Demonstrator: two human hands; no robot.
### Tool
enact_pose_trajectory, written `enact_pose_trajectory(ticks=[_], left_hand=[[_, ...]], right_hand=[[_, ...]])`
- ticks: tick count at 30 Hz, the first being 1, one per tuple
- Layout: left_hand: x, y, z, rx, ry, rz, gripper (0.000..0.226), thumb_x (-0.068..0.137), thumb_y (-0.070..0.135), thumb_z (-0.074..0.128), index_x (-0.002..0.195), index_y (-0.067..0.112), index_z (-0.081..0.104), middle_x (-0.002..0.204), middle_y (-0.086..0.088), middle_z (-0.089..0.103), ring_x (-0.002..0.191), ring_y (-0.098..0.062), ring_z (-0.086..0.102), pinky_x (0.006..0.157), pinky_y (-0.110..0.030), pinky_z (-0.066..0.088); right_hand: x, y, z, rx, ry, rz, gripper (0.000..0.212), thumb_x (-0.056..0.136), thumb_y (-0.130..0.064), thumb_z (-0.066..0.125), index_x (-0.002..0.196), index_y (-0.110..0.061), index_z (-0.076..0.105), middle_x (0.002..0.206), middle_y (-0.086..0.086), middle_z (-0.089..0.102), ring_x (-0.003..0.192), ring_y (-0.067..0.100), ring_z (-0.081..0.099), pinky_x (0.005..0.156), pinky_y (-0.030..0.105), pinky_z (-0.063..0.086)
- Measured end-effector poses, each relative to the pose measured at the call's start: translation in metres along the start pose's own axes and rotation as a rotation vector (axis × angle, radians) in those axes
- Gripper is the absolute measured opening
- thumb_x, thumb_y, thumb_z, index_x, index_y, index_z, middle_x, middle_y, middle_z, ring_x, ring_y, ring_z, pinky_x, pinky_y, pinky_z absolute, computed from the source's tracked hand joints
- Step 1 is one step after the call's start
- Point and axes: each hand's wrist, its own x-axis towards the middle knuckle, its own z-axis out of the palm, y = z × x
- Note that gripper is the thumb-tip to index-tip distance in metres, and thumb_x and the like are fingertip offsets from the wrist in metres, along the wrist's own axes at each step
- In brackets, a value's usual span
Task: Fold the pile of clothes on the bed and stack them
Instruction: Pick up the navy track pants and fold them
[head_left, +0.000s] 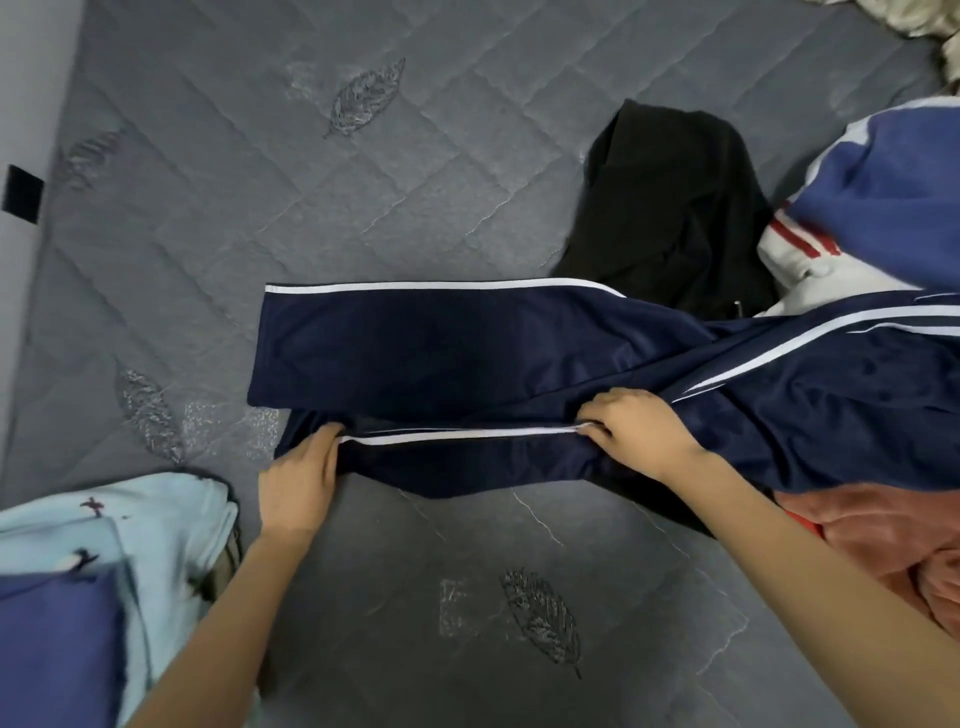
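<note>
Grey quilted bed (363, 208) holds navy track pants (415, 348), near leg pinched by fingers of left hand (298, 480) at 8 o'clock and right hand (639, 436) at 4.

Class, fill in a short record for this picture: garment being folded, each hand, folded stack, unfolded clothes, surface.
garment: navy track pants, white side stripes
left hand: grips the near leg at its cuff end
right hand: pinches the same leg's stripe
folded stack: light blue garment, blue garment, near left
unfolded: black garment, blue-and-white top, pink garment, at right
surface: grey quilted bed
</note>
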Motion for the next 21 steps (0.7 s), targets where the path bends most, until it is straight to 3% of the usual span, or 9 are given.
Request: enact_pose_trajectory(ticks=[3, 5, 9, 13, 21], left_hand=[[0.036, -0.009, -0.011, 0.015, 0.046, -0.110, 0.012, 0.090, 0.019, 0.054, 0.097, 0.010, 0.058, 0.056, -0.019, 0.059, 0.040, -0.038, 0.054, 0.040, -0.035, 0.041], [0.061, -0.015, -0.017, 0.042, 0.076, -0.113, 0.016, 0.091, 0.021, 0.060, 0.089, 0.006, 0.059, 0.055, -0.021, 0.058, 0.042, -0.041, 0.055, 0.041, -0.036, 0.040], [0.101, -0.041, -0.014, 0.099, 0.042, -0.125, 0.019, 0.093, 0.019, 0.061, 0.089, 0.000, 0.059, 0.066, -0.024, 0.061, 0.051, -0.044, 0.057, 0.047, -0.042, 0.041], [0.123, -0.054, 0.001, 0.098, 0.087, -0.043, 0.009, 0.094, 0.009, 0.057, 0.093, 0.002, 0.062, 0.076, -0.018, 0.062, 0.068, -0.037, 0.056, 0.067, -0.041, 0.034], [0.159, -0.047, 0.036, 0.013, 0.070, -0.067, 0.018, 0.098, 0.010, 0.048, 0.097, 0.004, 0.065, 0.083, -0.014, 0.061, 0.078, -0.034, 0.052, 0.082, -0.042, 0.032]], right_hand=[[0.020, -0.009, -0.014, 0.009, 0.354, 0.160, 0.022, 0.097, -0.031, 0.052, 0.097, -0.012, 0.065, 0.085, 0.009, 0.070, 0.077, 0.035, 0.065, 0.057, 0.035, 0.038], [0.038, -0.013, -0.026, -0.023, 0.422, 0.228, 0.024, 0.098, -0.030, 0.050, 0.101, -0.011, 0.063, 0.082, 0.014, 0.069, 0.072, 0.038, 0.065, 0.055, 0.034, 0.031], [0.075, -0.006, -0.041, -0.046, 0.386, 0.343, 0.027, 0.100, -0.031, 0.046, 0.107, -0.010, 0.061, 0.095, 0.017, 0.068, 0.083, 0.042, 0.063, 0.061, 0.037, 0.033], [0.097, 0.004, -0.034, -0.072, 0.315, 0.451, 0.029, 0.101, -0.033, 0.042, 0.106, -0.009, 0.057, 0.100, 0.017, 0.068, 0.088, 0.041, 0.062, 0.066, 0.038, 0.037], [0.105, 0.023, -0.027, -0.105, 0.333, 0.538, 0.029, 0.100, -0.029, 0.046, 0.098, -0.003, 0.059, 0.092, 0.020, 0.066, 0.082, 0.043, 0.062, 0.063, 0.035, 0.030]])
